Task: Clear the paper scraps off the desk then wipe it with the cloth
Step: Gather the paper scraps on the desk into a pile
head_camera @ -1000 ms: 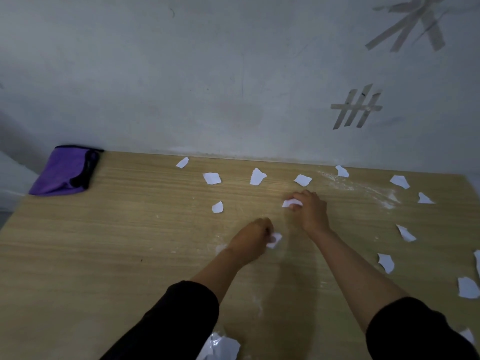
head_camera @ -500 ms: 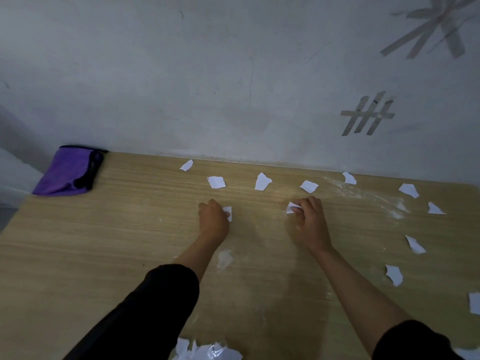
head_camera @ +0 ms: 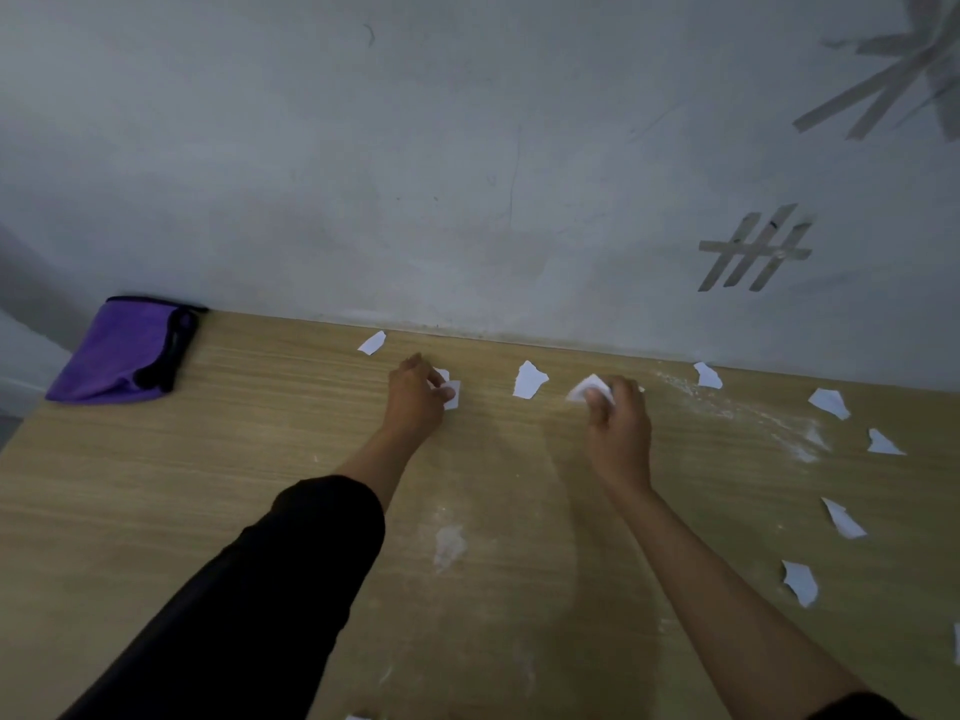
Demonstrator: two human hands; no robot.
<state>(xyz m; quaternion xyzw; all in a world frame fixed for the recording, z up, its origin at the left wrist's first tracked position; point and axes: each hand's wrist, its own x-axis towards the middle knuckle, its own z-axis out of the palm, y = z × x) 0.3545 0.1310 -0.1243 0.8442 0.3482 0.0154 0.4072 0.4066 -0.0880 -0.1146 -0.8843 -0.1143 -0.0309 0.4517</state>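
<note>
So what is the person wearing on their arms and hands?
The left arm has a black sleeve pushed up toward the elbow, so the forearm is bare. The right arm is bare too, with only a bit of black sleeve at the bottom edge. Both hands, left hand and right hand, wear no gloves.

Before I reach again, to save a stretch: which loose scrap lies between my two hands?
The tall scrap near the wall, alone between the left hand and right hand; every other loose one lies outside them.

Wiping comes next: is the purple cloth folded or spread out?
Folded. The purple cloth lies bunched in a thick wad at the desk's far left corner.
</note>
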